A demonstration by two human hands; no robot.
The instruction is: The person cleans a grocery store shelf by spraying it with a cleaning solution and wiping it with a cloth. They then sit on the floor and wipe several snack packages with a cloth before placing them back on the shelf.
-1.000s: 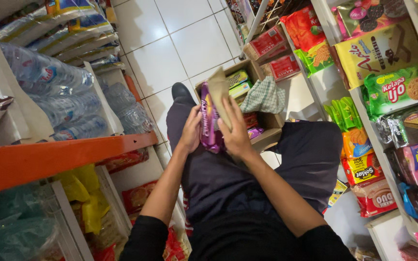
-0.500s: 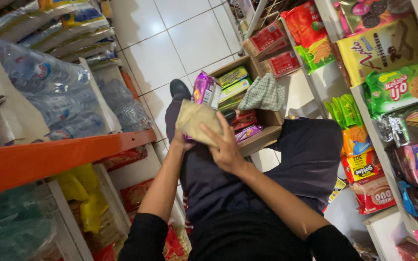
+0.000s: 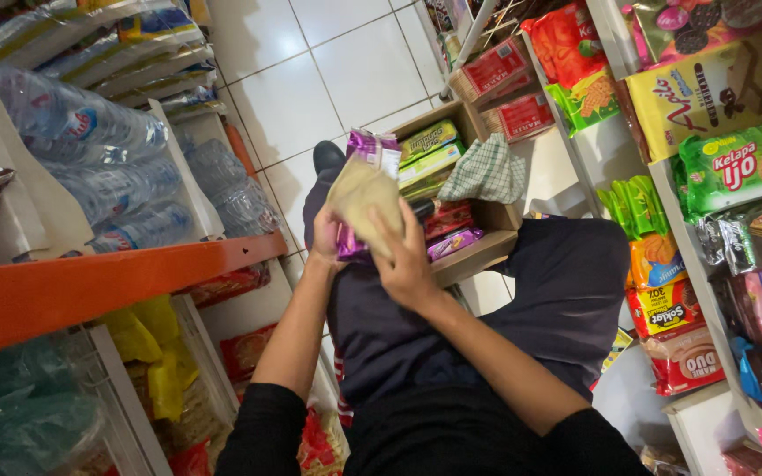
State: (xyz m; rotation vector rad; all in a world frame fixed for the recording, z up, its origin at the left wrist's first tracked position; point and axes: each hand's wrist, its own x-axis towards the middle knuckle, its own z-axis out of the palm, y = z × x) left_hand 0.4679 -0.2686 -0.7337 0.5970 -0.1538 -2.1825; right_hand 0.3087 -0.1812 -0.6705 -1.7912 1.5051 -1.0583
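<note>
Seated on a white tiled floor (image 3: pixel 346 70) in a narrow shop aisle, a person grips a purple snack packet (image 3: pixel 368 167) with the left hand (image 3: pixel 326 236), fingers closed around its lower end. The right hand (image 3: pixel 405 264) presses a beige cloth (image 3: pixel 365 196) against the front of the packet, fingers spread over it. Both are raised above the person's lap, just in front of an open cardboard box (image 3: pixel 478 251) holding more packets, with a checked cloth (image 3: pixel 485 172) draped on them. Bottled water (image 3: pixel 90 159) fills the left shelf; biscuit packs (image 3: pixel 716 132) line the right.
</note>
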